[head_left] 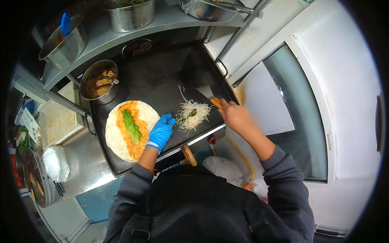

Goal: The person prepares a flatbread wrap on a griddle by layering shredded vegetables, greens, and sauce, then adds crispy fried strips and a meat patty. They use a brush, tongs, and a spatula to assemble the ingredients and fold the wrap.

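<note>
A round flatbread [113,139] lies on the left part of the black griddle [162,73], with an orange-red filling [142,115] and a green lettuce leaf [130,126] along its middle. My left hand [161,131], in a blue glove, is at its right edge, fingers stretched towards a pile of pale shreds [193,116] with some green in it. No object shows in that hand. My bare right hand [236,116] is closed round the wooden handle of a scraper [206,92]; its metal blade rests low over the griddle behind the pile.
A steel pot [99,87] of brown strips with a utensil stands on the griddle's back left corner. Above, a metal shelf [170,23] carries several steel containers. On the left counter are a tray [60,121] and a wrapped white stack [56,163]. A wooden handle [189,155] juts from the front edge.
</note>
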The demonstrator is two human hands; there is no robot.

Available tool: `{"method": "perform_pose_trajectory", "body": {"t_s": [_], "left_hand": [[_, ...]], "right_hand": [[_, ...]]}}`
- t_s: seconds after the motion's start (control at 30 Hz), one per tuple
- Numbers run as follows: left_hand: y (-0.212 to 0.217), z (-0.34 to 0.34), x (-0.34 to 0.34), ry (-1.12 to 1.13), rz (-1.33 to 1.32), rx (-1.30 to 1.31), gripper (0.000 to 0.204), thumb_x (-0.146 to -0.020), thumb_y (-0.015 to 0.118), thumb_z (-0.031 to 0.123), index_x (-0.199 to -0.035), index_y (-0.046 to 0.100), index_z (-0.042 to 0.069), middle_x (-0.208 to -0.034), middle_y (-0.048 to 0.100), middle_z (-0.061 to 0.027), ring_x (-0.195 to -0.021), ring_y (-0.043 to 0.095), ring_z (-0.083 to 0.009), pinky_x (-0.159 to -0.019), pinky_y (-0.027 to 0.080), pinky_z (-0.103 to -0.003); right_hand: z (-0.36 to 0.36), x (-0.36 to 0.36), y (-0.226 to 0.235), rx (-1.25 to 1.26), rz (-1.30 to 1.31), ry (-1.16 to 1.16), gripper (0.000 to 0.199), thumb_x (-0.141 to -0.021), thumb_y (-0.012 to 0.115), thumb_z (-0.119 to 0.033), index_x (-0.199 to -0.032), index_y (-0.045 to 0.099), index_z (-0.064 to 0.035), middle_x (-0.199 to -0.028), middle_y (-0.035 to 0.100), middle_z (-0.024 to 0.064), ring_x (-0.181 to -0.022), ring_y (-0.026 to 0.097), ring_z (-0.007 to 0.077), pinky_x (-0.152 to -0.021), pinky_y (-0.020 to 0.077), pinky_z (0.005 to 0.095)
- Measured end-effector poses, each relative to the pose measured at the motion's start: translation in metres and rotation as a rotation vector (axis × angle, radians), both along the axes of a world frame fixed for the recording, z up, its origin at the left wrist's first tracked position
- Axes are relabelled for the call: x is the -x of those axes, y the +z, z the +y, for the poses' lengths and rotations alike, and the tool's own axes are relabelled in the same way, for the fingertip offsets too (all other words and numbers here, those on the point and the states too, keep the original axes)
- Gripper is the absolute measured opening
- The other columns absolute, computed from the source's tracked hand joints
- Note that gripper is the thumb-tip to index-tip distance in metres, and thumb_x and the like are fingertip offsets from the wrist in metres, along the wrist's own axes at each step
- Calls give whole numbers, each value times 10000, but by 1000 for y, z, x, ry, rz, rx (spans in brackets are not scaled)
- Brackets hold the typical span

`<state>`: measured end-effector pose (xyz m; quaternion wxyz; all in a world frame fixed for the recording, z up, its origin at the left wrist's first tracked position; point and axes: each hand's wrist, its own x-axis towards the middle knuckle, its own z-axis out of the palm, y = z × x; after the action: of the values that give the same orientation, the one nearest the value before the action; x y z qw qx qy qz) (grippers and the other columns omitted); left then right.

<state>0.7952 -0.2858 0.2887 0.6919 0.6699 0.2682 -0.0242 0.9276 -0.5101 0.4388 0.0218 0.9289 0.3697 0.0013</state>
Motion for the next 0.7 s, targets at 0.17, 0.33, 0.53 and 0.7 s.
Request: {"method": "perform_pose_trajectory", "body": {"t_s": [0.17,0.33,0.53,0.7], "left_hand": [[-1,-1,-6,23,28,-21,475,-953,563,252,-1367,466,40,-1306,572,-84,-926,590,-165,-754,506,-279],[0,-12,0,32,57,-5,466,-957,562,239,-1370,457,50,-1319,558,-98,-1014,590,-170,-753,523,-287],[5,-23,-8,106,135,182,478,-960,561,222,-1389,414,69,-1217,563,-98,-980,575,-187,-691,560,-297],[7,-53,-23,231,94,396,478,-966,546,199,-1406,381,111,-1198,533,-85,-943,564,-199,-688,586,-318]], "right_hand": [[-17,3,-24,15,8,114,388,-902,577,-289,-1191,590,-31,-826,649,150,-677,653,323,-596,523,422],[-131,-28,-31,-223,155,193,334,-941,558,-251,-1207,569,-50,-762,635,148,-664,648,298,-590,505,407],[-159,-39,-104,-346,698,-545,277,-1005,457,-287,-1004,550,-26,-635,571,94,-535,561,210,-555,473,355],[-127,-4,-117,-377,842,-308,313,-996,474,-320,-973,562,-21,-636,584,105,-538,569,237,-531,463,378]]}}
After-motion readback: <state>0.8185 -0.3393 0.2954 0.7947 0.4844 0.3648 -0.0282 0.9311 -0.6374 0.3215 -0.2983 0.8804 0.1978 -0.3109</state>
